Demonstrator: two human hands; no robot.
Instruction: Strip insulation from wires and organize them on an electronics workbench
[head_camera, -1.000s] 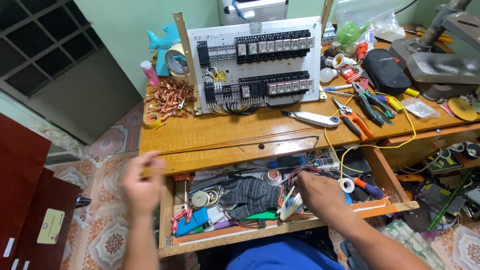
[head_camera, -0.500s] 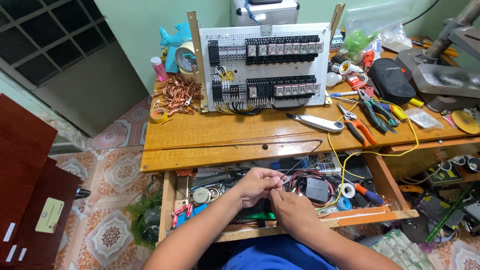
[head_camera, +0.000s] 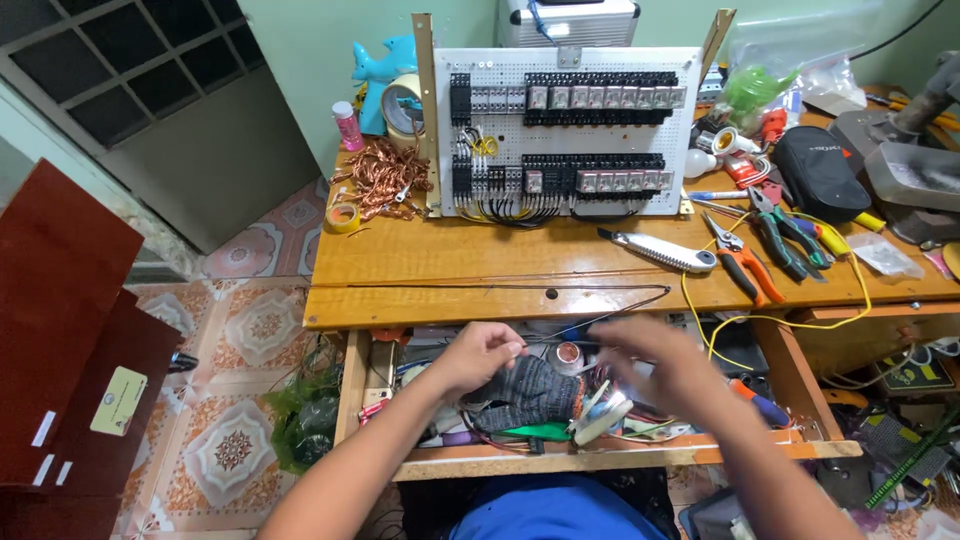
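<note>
Head view shows your left hand (head_camera: 485, 355) pinching a thin, limp black wire (head_camera: 600, 322) over the open drawer (head_camera: 600, 458), right hand (head_camera: 655, 365) blurred, grip untellable; hold it near the end.

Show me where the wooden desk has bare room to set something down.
Bare wood runs along the desk front, between the white relay panel and the front edge, left of the utility knife. Crowded: pliers and cutters on the right, copper wire pile far left, and the open drawer.
</note>
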